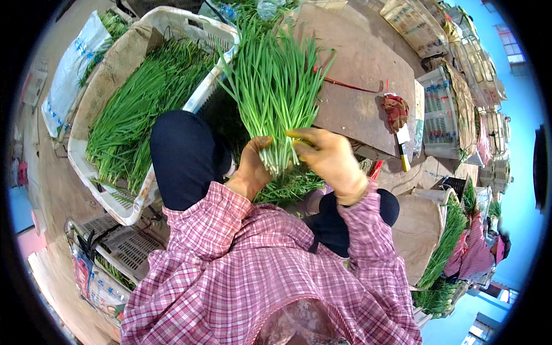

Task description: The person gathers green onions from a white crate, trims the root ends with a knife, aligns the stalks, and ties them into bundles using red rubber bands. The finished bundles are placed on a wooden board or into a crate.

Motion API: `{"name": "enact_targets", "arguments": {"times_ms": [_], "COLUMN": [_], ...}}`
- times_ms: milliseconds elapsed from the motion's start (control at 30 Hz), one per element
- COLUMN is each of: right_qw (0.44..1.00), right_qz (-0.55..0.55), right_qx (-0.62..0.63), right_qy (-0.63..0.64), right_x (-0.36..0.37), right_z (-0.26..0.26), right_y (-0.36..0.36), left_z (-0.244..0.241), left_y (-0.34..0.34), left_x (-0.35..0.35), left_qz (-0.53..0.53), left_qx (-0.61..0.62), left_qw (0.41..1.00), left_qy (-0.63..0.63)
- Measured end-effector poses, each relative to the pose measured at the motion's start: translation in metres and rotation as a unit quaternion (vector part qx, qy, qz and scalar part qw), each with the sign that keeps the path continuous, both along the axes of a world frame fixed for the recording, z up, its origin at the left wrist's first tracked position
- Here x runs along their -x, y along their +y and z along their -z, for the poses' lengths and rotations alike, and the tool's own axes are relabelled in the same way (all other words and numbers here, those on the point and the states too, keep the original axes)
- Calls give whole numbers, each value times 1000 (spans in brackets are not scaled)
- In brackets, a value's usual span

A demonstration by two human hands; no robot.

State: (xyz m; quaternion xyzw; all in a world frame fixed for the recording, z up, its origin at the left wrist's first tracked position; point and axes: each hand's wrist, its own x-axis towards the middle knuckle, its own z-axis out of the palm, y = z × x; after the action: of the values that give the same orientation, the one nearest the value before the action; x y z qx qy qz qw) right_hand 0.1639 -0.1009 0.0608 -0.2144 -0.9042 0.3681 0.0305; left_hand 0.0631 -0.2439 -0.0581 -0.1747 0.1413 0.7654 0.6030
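A thick bunch of fresh garlic chives [276, 95] stands with its green leaves fanned away from me and its pale cut ends towards me. My left hand [250, 168], in a tan glove, grips the bunch from the left near the white stems. My right hand [330, 159], gloved alike, has its bent fingertips at the right side of the stems. It is slightly blurred, and I cannot make out whether stalks are pinched there. Loose green trimmings [291, 187] lie below the hands, between my knees.
To the left, a white plastic crate [142, 207] lined with brown sheet holds many chives [138, 108]. A wooden board [353, 86] at the right bears a red strap [353, 85], a crumpled cloth [394, 112] and a knife [403, 146]. Another person [472, 254] is at far right.
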Motion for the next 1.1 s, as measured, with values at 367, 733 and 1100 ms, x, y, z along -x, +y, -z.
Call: {"name": "enact_targets", "arguments": {"times_ms": [367, 733, 1100], "right_qw": [901, 851, 974], "right_qz": [166, -5, 47], "right_qx": [401, 503, 192], "right_qy": [0, 148, 110], "right_x": [10, -36, -7], "right_z": [44, -8, 32], "right_y": [-1, -15, -17], "left_z": [6, -17, 30], "left_y": [8, 13, 5], "left_x": [-1, -5, -3], "left_qz": [1, 33, 49], "left_qx": [-23, 178, -133], "left_qw": [999, 971, 989], "left_qy": [-37, 157, -39]}}
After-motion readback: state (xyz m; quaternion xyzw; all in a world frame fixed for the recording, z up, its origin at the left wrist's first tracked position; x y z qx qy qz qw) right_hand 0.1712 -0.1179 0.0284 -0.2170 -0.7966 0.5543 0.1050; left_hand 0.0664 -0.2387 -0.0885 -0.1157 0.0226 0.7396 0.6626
